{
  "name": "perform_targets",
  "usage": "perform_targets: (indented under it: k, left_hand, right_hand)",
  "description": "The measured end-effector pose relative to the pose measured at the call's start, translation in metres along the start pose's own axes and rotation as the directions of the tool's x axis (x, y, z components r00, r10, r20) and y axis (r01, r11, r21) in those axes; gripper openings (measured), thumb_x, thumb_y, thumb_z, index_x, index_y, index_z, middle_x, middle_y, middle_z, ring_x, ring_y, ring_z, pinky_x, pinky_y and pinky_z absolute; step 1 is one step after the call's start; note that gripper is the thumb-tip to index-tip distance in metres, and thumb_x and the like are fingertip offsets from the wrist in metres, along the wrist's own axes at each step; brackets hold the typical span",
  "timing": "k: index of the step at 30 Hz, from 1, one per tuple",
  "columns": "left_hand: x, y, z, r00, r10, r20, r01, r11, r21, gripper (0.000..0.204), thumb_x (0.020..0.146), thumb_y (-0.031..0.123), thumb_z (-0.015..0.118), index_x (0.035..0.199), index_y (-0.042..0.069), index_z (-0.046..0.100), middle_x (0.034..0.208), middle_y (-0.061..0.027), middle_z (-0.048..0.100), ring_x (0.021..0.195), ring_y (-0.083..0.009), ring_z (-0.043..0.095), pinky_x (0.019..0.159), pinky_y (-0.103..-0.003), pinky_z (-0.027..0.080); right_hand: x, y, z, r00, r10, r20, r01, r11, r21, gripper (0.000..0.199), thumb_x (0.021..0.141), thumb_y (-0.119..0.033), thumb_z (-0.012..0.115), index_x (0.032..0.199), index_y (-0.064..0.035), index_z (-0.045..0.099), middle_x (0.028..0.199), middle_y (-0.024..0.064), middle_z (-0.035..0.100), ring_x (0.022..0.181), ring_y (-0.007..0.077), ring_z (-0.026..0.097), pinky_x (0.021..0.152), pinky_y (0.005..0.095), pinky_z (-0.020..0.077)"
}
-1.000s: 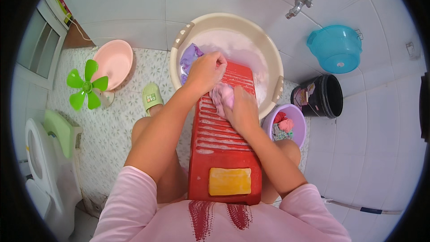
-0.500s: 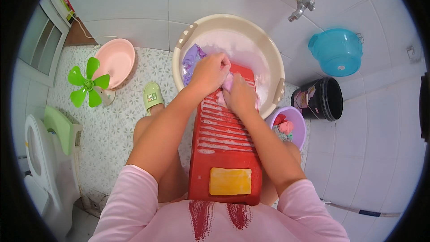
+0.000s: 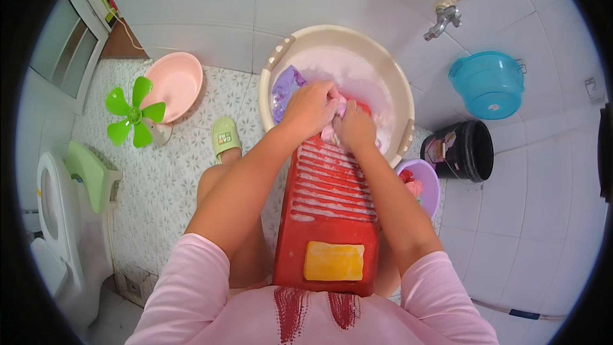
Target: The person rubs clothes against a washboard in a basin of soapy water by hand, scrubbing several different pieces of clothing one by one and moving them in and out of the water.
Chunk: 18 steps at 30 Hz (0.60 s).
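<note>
Both of my hands grip a wet pink cloth (image 3: 329,133) over the far end of a red washboard (image 3: 332,201). My left hand (image 3: 311,107) is closed on it, knuckles up, and my right hand (image 3: 355,129) is closed on it just to the right. Suds lie in the washboard's ridges. A yellow bar of soap (image 3: 333,261) rests in the near flat part. The board's far end leans into a large beige basin (image 3: 401,86) of foamy water. Purple cloth (image 3: 287,92) lies inside at the basin's left. The cloth's ends are partly hidden by my fingers.
A lilac bowl (image 3: 431,193) with red and pink cloth stands right of the board, beside a black bucket (image 3: 476,151). A blue basin (image 3: 488,86) hangs under a tap (image 3: 443,22). Left are a green fan (image 3: 134,115), a pink basin (image 3: 185,83) and a toilet (image 3: 57,198).
My hands stay closed on the pink cloth and have drawn nearer each other, bunching it. The whole view has shifted slightly, so most things appear a little farther right.
</note>
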State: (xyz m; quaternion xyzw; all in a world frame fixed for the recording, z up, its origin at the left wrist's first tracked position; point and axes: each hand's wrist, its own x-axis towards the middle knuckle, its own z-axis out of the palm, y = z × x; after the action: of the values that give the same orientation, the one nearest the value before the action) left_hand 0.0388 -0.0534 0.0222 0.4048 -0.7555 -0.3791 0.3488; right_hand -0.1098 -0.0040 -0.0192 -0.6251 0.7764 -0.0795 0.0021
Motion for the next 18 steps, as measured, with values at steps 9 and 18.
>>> perform_targets:
  k: [9, 18]
  left_hand:
    - [-0.009, 0.003, -0.007, 0.999, -0.043, 0.012, 0.043, 0.999, 0.014, 0.013, 0.082, 0.013, 0.061, 0.090, 0.002, 0.061, 0.088, -0.0165, 0.064, 0.079, -0.0294, 0.064, 0.071, -0.038, 0.050]
    - [-0.003, 0.009, -0.007, 0.995, -0.085, 0.051, 0.087, 0.996, -0.030, 0.013, 0.082, 0.013, 0.060, 0.089, 0.002, 0.062, 0.087, -0.0152, 0.064, 0.076, -0.0290, 0.064, 0.070, -0.038, 0.050]
  right_hand:
    - [-0.093, -0.015, -0.043, 0.991, -0.122, -0.060, 0.130, 0.980, 0.149, 0.042, 0.074, -0.018, 0.064, 0.111, -0.0006, 0.051, 0.107, 0.0172, 0.057, 0.095, 0.0360, 0.057, 0.086, 0.0483, 0.0417]
    - [-0.018, -0.014, -0.010, 0.999, -0.008, 0.051, 0.006, 0.999, 0.032, 0.029, 0.081, -0.023, 0.057, 0.103, -0.0043, 0.055, 0.100, 0.0177, 0.063, 0.097, 0.0362, 0.060, 0.086, 0.0480, 0.0427]
